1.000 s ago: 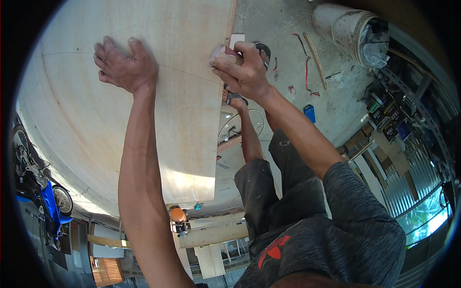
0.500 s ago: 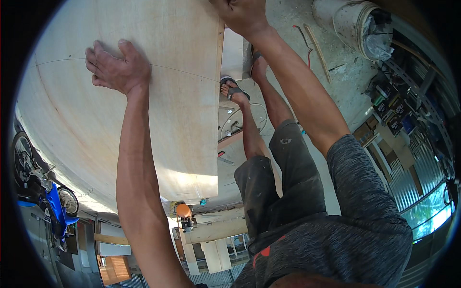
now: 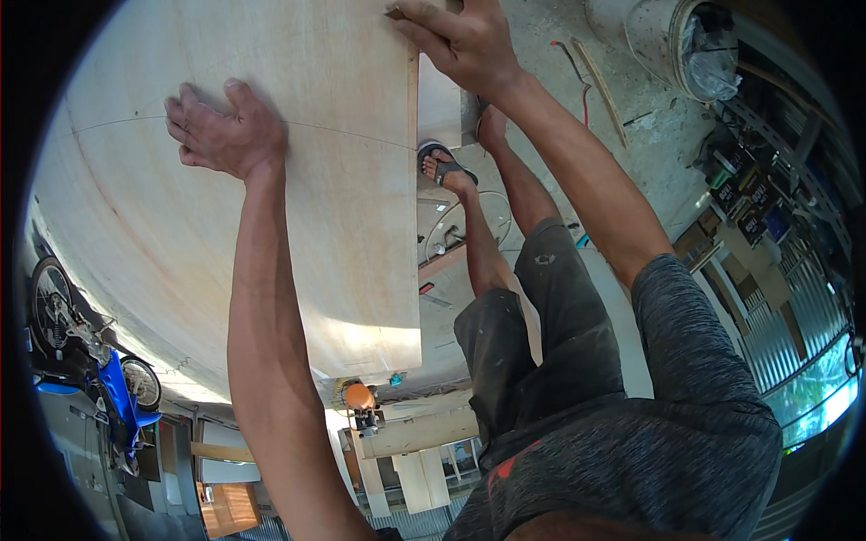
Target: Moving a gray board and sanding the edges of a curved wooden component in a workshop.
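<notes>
1 pale board (image 3: pixel 352 225) above littered concrete floor (image 3: pixel 663 171)

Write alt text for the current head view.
A person's left hand rests on a large pale wooden panel; the right hand holds a mostly hidden brown object by the panel's right edge. A blue motorcycle appears at lower left.

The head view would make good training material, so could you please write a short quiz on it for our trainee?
1. Which hand covers part of the thin line on the board?
2. True or false: the bucket stands to the left of the board.
3. Fill in the colour: the motorbike has ____ bodywork.

Key: 1. the left hand; 2. false, the bucket is to its right; 3. blue.
</notes>
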The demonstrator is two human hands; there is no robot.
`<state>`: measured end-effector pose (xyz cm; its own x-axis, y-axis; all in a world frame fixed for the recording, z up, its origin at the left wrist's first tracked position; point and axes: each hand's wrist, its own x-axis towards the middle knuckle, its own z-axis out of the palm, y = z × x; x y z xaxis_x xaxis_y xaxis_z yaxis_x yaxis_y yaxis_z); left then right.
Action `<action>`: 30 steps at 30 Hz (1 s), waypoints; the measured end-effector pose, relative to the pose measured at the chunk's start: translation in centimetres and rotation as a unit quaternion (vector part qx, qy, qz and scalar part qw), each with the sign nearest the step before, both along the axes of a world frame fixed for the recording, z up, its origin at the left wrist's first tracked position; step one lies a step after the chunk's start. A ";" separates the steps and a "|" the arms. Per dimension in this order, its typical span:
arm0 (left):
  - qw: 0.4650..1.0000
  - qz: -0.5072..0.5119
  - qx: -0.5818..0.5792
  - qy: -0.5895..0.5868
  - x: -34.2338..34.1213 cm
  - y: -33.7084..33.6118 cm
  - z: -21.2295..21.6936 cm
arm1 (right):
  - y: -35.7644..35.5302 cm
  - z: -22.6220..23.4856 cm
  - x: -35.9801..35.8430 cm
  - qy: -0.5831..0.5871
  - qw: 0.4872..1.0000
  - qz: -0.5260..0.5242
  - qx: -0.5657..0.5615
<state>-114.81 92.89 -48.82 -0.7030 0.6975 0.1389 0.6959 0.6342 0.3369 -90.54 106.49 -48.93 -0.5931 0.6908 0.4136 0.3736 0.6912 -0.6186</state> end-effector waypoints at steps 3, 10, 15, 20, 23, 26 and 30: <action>1.000 0.001 -0.010 0.009 0.1 0.1 -0.3 | 1.1 -1.1 1.3 -0.094 0.991 0.058 0.073; 1.000 0.003 0.005 -0.006 0.5 0.3 -0.2 | -2.2 0.8 1.1 -0.028 0.999 -0.040 -0.004; 1.000 0.006 -0.004 0.001 -0.1 0.1 0.2 | 1.9 1.4 -1.3 -0.125 0.992 -0.010 0.020; 1.000 0.001 -0.003 -0.005 0.8 0.7 -0.2 | 0.0 -1.3 0.4 -0.023 0.994 -0.035 0.103; 1.000 0.009 -0.007 0.013 0.2 -0.2 -0.2 | -7.7 0.3 2.6 -0.041 0.998 0.018 0.039; 1.000 0.008 -0.017 0.013 -0.3 0.1 0.0 | -3.4 1.6 0.1 -0.095 0.995 -0.008 0.015; 1.000 0.006 -0.010 -0.010 0.3 0.2 0.3 | 3.1 5.0 -5.0 -0.244 0.957 -0.152 -0.040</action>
